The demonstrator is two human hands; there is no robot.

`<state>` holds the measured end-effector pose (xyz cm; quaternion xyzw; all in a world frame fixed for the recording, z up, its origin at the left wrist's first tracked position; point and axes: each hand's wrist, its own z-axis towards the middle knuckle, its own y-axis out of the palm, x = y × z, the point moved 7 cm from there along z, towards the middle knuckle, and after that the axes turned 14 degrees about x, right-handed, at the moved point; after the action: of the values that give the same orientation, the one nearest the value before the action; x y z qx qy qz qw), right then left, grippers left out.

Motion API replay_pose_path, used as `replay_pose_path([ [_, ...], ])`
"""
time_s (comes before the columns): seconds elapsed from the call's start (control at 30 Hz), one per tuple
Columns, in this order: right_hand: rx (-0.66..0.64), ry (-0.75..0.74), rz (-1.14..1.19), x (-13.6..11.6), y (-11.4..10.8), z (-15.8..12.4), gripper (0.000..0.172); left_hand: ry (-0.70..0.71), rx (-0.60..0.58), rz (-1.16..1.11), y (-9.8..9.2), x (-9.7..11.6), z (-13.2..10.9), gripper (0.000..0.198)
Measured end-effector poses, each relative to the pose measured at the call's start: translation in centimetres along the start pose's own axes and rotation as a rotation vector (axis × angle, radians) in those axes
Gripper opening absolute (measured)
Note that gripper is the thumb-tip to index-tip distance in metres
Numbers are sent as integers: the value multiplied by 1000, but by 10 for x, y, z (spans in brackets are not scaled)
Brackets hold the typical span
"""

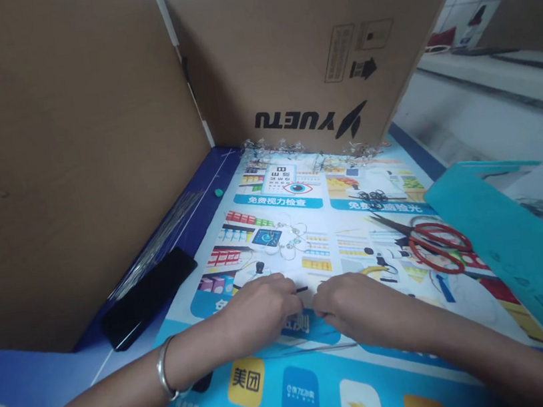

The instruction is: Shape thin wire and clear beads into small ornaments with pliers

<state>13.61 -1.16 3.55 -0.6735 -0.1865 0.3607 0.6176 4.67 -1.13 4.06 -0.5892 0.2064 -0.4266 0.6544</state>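
Observation:
My left hand [269, 308], with a silver bangle [162, 370] on its wrist, is closed in a pinch low over the printed sheet [368, 351]. My right hand [353, 301] pinches just opposite, a small gap away. A short thin dark strip [302, 289] shows beside the left fingertips; what the fingers grip is too small to make out. Thin wire [312, 350] lies just below the hands. Beyond them rests a clear, looped wire flower shape [287, 240]. Red-handled scissors [436, 245] lie to the right, blades pointing up-left, near a small coil of black wire [375, 200].
A black phone [148, 298] and a bundle of thin straight wires [156, 243] lie left. Cardboard panels [63, 125] wall the left and back. Several clear wire pieces [288, 147] line the back. A turquoise box [516, 256] stands right. A small green lump [218, 193] sits back left.

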Motion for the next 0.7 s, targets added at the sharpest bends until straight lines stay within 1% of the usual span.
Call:
replay_pose_path([
  [0.1, 29, 1, -85, -4, -2, 1, 17, -14, 26, 12, -1, 0, 1, 18],
  [0.2, 22, 31, -151, -5, -4, 2, 21, -20, 27, 48, 1, 2, 3, 14],
  [0.33, 41, 97, -168, -1, -4, 3, 21, 2, 50, 112, 5, 4, 5, 11],
  [0.5, 78, 115, -158, 5, 2, 6, 21, 18, 102, 162, 8, 2, 7, 15],
  [0.63, 111, 176, -183, 12, 4, 8, 19, -37, 87, 189, 9, -4, 7, 13],
  [0.7, 149, 202, -148, 16, 2, 9, 19, -84, 113, 150, 7, -10, 7, 14],
])
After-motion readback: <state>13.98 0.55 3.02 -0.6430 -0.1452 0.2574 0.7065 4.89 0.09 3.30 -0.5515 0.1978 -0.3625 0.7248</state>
